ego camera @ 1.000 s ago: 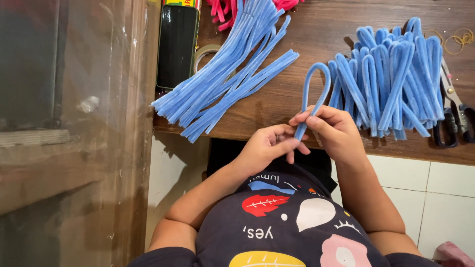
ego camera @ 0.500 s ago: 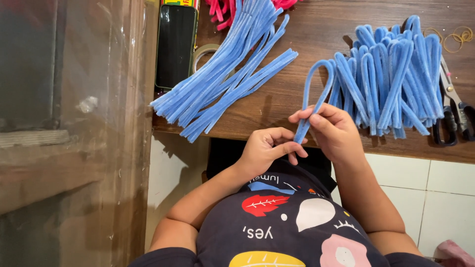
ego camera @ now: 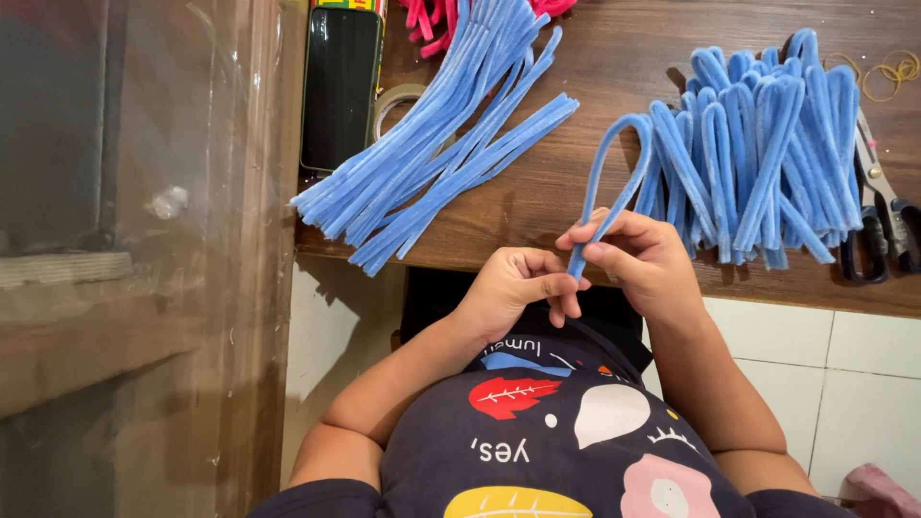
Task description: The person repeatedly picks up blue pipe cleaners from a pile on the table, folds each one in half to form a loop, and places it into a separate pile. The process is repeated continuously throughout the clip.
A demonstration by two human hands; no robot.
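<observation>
Both hands meet at the near edge of the brown wooden desk [ego camera: 595,58], working one light blue fuzzy pipe cleaner bent into a narrow loop [ego camera: 614,182]. The right hand [ego camera: 643,259] pinches the loop's two lower ends together between thumb and fingertips, so the rounded bend rises away from the hands over the desk. The left hand [ego camera: 518,288] is curled just beside it, its thumb and forefinger closed on the very bottom tips of the same pipe cleaner; the two hands touch at the fingers. Just beyond the right hand and a little to its right lies a heap of already folded light blue pipe cleaner loops [ego camera: 758,153], the held loop's bend close against the heap's left edge (whether they touch cannot be told). Further right of that heap rest grey metal pliers with dark handles [ego camera: 878,211], and beyond them a few thin yellow rubber bands [ego camera: 892,72]. Beyond the left hand and to its left fans a bundle of straight light blue pipe cleaners [ego camera: 451,144], its near ends reaching the desk edge. Under that bundle sits a roll of clear tape [ego camera: 391,101], next to a flat black rectangular box [ego camera: 341,86]. Some pink pipe cleaners [ego camera: 432,24] lie at the far side.
</observation>
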